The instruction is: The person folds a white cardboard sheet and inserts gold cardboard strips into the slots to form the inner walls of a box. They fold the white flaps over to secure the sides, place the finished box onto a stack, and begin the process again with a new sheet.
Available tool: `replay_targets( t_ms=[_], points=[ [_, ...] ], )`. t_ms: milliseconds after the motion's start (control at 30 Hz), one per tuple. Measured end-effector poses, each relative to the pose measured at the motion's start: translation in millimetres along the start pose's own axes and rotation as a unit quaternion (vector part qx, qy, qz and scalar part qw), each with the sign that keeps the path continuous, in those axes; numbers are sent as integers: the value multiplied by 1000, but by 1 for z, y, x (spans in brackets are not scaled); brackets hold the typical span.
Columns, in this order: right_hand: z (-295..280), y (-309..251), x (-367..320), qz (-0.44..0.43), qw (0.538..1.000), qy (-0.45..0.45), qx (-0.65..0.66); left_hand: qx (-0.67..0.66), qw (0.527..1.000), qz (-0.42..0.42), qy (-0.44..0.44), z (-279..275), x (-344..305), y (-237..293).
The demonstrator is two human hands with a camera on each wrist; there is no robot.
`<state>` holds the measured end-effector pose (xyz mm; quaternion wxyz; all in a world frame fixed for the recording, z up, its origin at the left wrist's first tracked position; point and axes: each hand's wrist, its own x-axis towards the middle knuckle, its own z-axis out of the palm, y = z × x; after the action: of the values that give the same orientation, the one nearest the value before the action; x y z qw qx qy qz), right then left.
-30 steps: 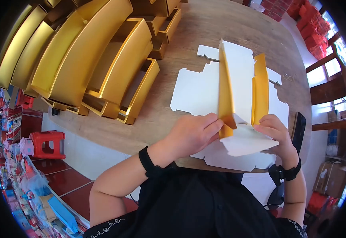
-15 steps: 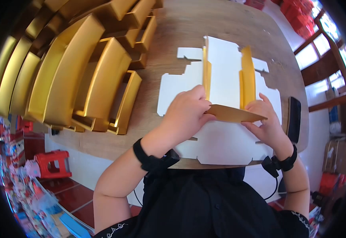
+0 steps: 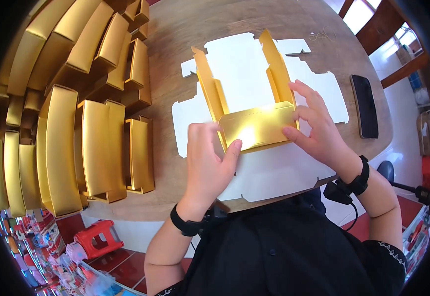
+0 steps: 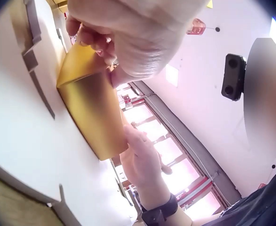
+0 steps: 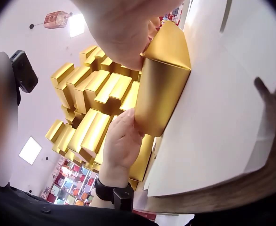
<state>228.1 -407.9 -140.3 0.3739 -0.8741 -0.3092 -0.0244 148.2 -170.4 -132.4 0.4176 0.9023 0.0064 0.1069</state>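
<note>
A half-folded gold box (image 3: 257,128) with a white inside stands on white flat card blanks (image 3: 284,167), both long side walls raised. Its near end flap (image 4: 93,113) is folded up between them. My left hand (image 3: 215,140) pinches the flap's left corner, thumb on the gold face and fingers behind the left wall. My right hand (image 3: 299,118) grips the right corner, thumb in front and fingers over the top edge. The right wrist view shows the flap (image 5: 161,89) held from above by the right hand (image 5: 142,52), with the left hand (image 5: 124,136) at its far end.
Many finished gold boxes (image 3: 96,148) are stacked across the left of the wooden table (image 3: 175,29). A black phone (image 3: 364,106) lies at the right edge, and rubber bands (image 3: 323,35) lie at the far right. A red stool (image 3: 96,237) stands on the floor below.
The near end flap has gone from lying low to standing between the side walls. Both hands moved from the wall ends to the flap's corners. The head view shifted.
</note>
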Motion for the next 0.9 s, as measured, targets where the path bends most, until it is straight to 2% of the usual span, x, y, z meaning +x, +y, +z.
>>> replay_targets(
  t_ms=[67,100,133,167,200,233,300,467,533,600,733,800,900],
  points=[
    [5,-1,0,30,997,41,51,-24,991,10,135,5,0,8],
    [6,-2,1,37,993,81,76,-19,986,64,156,7,1,8],
    [7,-2,1,42,987,121,102,-19,986,64,154,5,1,3],
    [4,-3,0,43,986,122,102,129,973,167,94,1,1,-5],
    [-3,-4,-1,-29,997,67,-36,272,925,265,30,-1,0,-9],
    [-6,-5,-3,-100,980,10,-174,272,924,266,29,-1,-1,-9],
    [-6,-3,-4,-121,974,-3,-194,336,901,272,12,-2,-4,-9],
    [-16,-9,5,-163,961,-62,-215,374,892,248,-61,-4,0,11],
    [-20,-14,9,-183,945,-127,-240,372,893,239,-86,-5,4,12],
    [-12,-12,8,-202,935,-129,-261,341,903,215,-146,-6,7,10],
    [-7,-13,9,-204,932,-140,-264,321,912,202,-152,-7,8,13],
    [-6,-15,8,-201,935,-129,-263,376,899,210,-86,-5,7,19],
    [-8,-22,8,-200,933,-114,-275,369,901,190,-128,-4,9,21]
  ],
)
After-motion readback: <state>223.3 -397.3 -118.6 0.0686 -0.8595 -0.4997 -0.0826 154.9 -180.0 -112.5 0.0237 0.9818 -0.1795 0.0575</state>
